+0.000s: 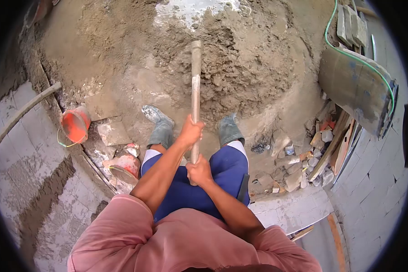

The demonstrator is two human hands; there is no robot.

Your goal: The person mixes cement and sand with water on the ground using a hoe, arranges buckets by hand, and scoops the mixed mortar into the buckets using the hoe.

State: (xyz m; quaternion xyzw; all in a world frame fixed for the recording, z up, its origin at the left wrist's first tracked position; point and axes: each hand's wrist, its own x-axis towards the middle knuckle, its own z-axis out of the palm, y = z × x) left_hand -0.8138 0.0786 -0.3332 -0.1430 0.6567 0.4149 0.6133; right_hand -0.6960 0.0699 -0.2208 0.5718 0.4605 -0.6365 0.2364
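Both hands grip the pale wooden handle of a hoe (pixel 195 95), which points straight away from me. My left hand (pixel 191 130) is wrapped round the handle farther out, between my boots. Closer to my body, my right hand (pixel 199 171) is closed near the handle's butt end. The hoe's far end is at a heap of wet grey-brown mortar (pixel 249 68); its blade is hidden from view. Beyond the heap lies a pool of whitish water (pixel 190 11). My grey-green rubber boots (pixel 162 127) stand apart at the mortar's near edge.
Two orange buckets lie left: one tipped bucket (pixel 75 124), and another smeared bucket (pixel 124 167) nearer me. Broken rubble (pixel 299 167) and wooden planks (pixel 328 154) are at the right. A grey board (pixel 356 90) with a green hose (pixel 367 65) leans by the block wall (pixel 371 181).
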